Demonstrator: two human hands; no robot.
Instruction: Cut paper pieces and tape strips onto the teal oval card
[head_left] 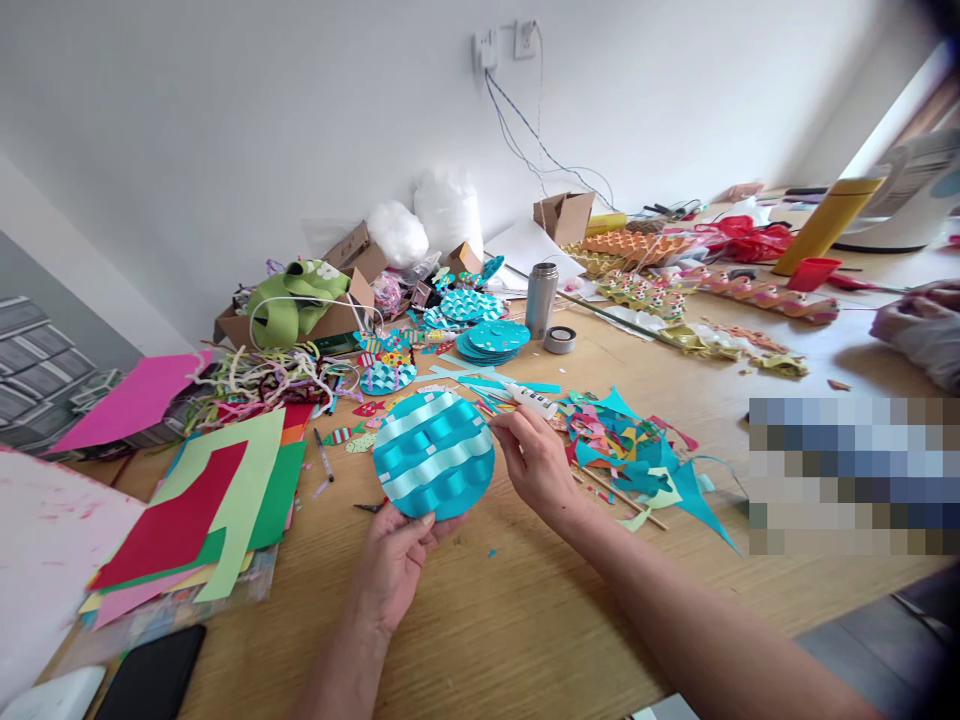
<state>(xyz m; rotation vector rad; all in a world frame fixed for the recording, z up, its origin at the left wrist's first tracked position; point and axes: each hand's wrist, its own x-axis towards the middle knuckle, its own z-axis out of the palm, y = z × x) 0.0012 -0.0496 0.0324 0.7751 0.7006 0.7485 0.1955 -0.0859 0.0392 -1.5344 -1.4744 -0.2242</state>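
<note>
A round blue paper disc point(435, 470) with wavy light and dark blue strips across it is tilted up above the table. My left hand point(401, 560) grips its lower edge, thumb in front. At the disc's right edge, my right hand point(536, 465) has its thumb and forefinger pinched together; what lies between the fingertips is too small to make out. Small white squares dot the disc. Just beyond the right hand lies a white tube point(534, 402). Paper fish point(343, 436) and a pen point(324, 455) lie left of the disc. Behind it are a finished-looking wavy blue piece point(388, 377) and stacked blue discs point(491, 345).
Paper scraps point(630, 440) spread to the right. Coloured sheets point(225, 500) and a black phone point(154, 672) lie left. A steel bottle point(541, 300), a cardboard box point(330, 315) and egg-carton crafts point(645, 295) stand behind. Another person's hand point(919, 325) rests at far right.
</note>
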